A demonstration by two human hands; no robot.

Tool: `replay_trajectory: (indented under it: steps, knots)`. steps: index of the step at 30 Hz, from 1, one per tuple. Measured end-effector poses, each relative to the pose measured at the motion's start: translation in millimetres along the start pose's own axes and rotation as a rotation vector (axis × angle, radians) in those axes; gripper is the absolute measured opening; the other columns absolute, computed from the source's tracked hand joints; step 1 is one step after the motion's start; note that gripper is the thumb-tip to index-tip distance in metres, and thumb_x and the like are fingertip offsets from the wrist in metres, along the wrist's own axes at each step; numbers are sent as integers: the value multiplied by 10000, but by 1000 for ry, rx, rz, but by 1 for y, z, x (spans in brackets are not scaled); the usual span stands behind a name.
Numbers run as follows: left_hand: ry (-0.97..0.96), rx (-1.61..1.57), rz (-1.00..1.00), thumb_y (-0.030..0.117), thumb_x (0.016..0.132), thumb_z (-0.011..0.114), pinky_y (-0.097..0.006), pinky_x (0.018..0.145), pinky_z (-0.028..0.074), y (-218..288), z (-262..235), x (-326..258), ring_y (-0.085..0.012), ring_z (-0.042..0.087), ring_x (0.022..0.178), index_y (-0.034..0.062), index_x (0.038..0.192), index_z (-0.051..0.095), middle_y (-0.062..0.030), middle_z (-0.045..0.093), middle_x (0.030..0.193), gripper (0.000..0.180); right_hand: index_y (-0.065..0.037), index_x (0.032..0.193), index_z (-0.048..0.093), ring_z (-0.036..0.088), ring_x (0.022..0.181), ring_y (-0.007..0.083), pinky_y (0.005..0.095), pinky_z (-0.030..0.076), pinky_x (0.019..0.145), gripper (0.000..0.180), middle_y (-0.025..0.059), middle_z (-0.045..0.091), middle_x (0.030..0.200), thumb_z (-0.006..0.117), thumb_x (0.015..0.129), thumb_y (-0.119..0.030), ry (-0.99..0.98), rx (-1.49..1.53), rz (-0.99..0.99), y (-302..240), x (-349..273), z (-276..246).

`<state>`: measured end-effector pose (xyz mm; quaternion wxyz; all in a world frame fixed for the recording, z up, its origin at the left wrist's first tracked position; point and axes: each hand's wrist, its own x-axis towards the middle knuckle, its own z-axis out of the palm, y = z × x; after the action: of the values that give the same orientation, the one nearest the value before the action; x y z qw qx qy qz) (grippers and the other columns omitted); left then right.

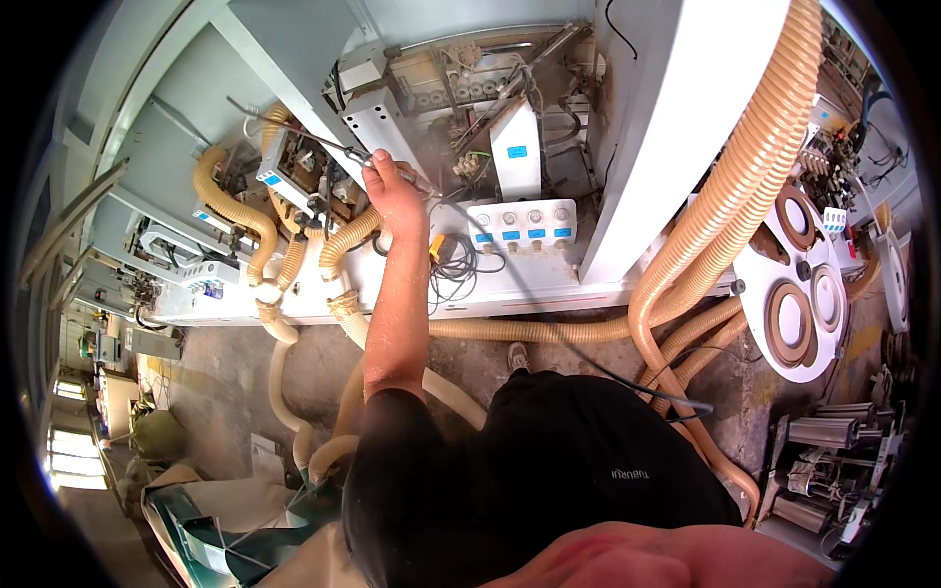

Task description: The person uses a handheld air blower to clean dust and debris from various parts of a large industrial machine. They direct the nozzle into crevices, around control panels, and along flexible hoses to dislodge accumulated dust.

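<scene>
My left hand [395, 194] is closed round an air blow gun [358, 155], with the thumb lying along its top. Its long thin nozzle [294, 127] points up and to the left, toward a machine unit [289, 174] with beige hoses. From the gun's other end a dark air hose [559, 328] runs down to the right, across the front of my body. Below and right of the hand, a white control panel [521, 225] carries round gauges and blue labels. Behind it is an open machine bay [470, 93] with dusty mechanisms. My right hand is not in view.
Thick beige ducts [745, 167] hang at the right and run along the floor by the machine base. A coiled black cable [459, 269] lies on the ledge. At the right stand a white plate with round openings [799, 279] and a rack of metal parts [828, 461].
</scene>
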<state>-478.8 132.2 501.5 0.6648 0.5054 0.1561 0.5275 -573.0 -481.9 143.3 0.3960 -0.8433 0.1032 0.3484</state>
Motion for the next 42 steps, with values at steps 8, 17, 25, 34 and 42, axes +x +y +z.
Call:
replay_trajectory:
  steps: [8,17,25,34,42]
  knots:
    - [-1084,417,-381,236,1059,511,-237,521,379,39,12,-99,-73,436,543,-6,1312,588,23,476,674,358,-43,808,686,616,650,100,282,449,605,324,10,675,753,649,958,-327,7,34,-26,39,-15,-17]
    - [-1148,387,-649,247,1050,499,-240,513,345,-1,-41,-191,-63,387,561,69,1340,601,54,447,690,356,-42,812,686,618,652,101,281,449,605,324,13,678,760,649,959,-328,-8,64,10,91,-45,-12]
    - [-828,731,-1077,347,1034,556,-259,461,392,-62,-152,-340,-84,489,496,54,1149,640,12,497,603,326,-41,815,687,620,654,102,281,449,605,325,15,681,766,648,959,-329,-16,118,78,122,-75,9]
    - [-928,669,-1090,327,1049,505,-279,428,367,-62,-128,-332,-104,490,482,40,1166,630,-3,493,595,334,-40,818,687,623,656,102,280,449,606,325,17,685,773,647,960,-330,-16,170,112,125,-80,20]
    - [116,921,-1104,494,987,596,-342,419,402,-136,-309,-348,-171,489,458,37,1015,641,-49,506,575,461,-44,876,698,628,673,128,282,451,602,297,48,680,794,652,948,-328,-11,154,136,78,-81,9]
